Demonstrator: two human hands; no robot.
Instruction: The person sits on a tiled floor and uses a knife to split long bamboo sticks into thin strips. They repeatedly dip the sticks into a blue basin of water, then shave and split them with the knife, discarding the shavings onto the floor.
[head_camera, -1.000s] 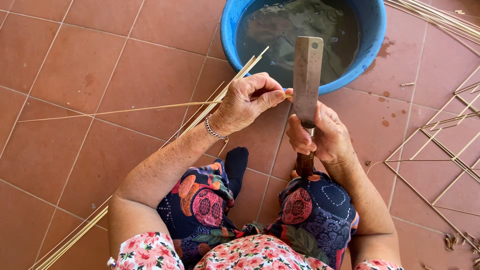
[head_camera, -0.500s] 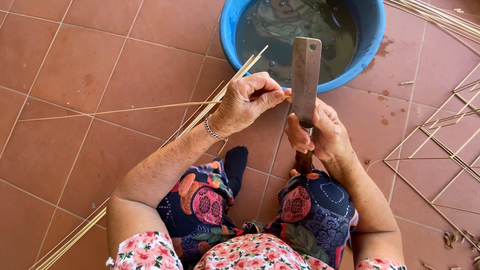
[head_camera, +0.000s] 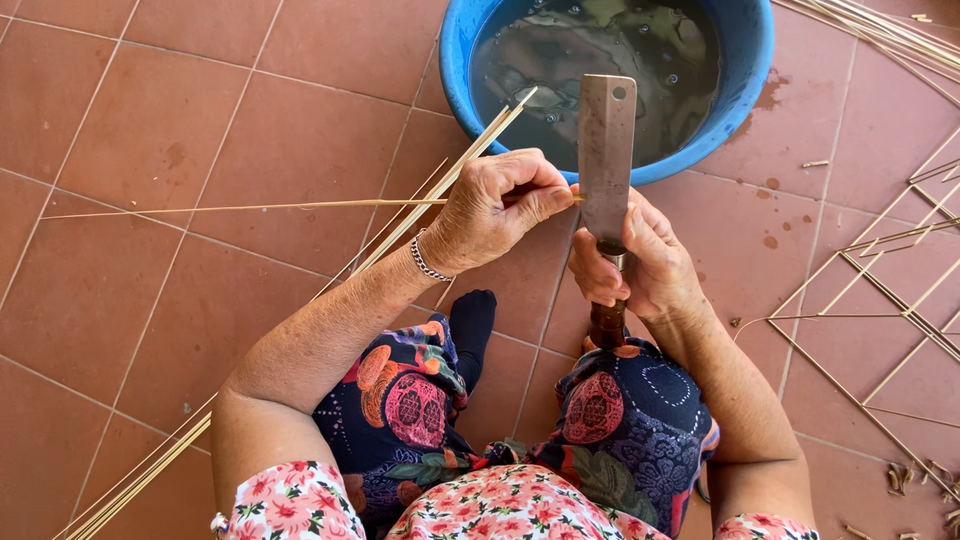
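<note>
My right hand (head_camera: 640, 265) grips the handle of a flat-bladed cleaver (head_camera: 606, 150), blade pointing away from me over the floor tiles. My left hand (head_camera: 495, 205) pinches a thin bamboo strip (head_camera: 250, 208) against the blade's left side; the strip runs off to the left. A second, longer bundle of bamboo strips (head_camera: 440, 190) passes under my left hand, slanting from the basin down toward the lower left. A bracelet sits on my left wrist. I sit with my knees apart in patterned trousers.
A blue plastic basin (head_camera: 745, 90) of dark water stands just beyond my hands. A woven lattice of bamboo strips (head_camera: 880, 300) lies on the terracotta tiles at right. More loose strips (head_camera: 880, 35) lie at top right, and small offcuts at lower right.
</note>
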